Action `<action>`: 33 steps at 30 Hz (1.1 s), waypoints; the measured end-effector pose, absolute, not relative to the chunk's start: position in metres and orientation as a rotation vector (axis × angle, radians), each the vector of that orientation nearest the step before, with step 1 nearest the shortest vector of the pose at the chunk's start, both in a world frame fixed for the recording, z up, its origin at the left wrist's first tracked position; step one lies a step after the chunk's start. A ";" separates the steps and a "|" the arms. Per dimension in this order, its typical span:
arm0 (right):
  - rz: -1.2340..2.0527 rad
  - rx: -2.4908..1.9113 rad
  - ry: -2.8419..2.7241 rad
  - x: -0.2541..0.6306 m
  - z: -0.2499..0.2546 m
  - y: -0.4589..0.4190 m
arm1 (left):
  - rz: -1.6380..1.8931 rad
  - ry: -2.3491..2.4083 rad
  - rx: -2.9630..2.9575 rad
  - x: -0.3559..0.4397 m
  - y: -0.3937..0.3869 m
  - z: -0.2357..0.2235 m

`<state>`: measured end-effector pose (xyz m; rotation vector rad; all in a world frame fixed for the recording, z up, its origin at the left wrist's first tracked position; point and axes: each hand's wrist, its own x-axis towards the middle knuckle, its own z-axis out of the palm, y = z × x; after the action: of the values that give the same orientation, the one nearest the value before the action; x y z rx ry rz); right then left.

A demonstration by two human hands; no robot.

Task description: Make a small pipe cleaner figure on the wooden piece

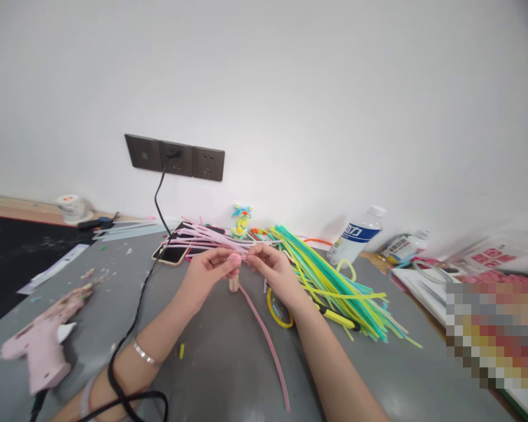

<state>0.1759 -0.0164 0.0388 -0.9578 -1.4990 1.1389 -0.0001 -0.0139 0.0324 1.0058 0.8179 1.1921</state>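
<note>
Left hand (205, 278) and right hand (273, 275) nearly closed, fingertips pinching at one small pink piece (234, 259), above middle of grey worktop (211, 369). Between forearms is open room, with one long pink stem (268, 337), one yellow scrap (182, 351). One glue gun (48, 346) near left edge. White wall (290, 88) behind, three dark plates (175, 157).

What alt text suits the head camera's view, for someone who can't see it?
A person's left hand and right hand pinch a small pink piece above a grey table, a long pink strand curving below. A pink glue gun lies left; green and yellow strands and a bottle are right.
</note>
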 end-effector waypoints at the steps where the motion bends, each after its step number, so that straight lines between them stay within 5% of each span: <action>1: 1.137 -0.960 -1.504 0.175 0.039 -0.017 | 1.197 0.819 1.014 0.000 -0.013 0.032; 33: 1.186 -0.851 -1.471 0.175 0.040 -0.018 | 1.095 0.793 1.109 -0.003 -0.016 0.039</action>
<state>0.1748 -0.0176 0.0401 -0.8513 -1.4707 1.1863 -0.0026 -0.0165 0.0386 1.1087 0.7926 1.0952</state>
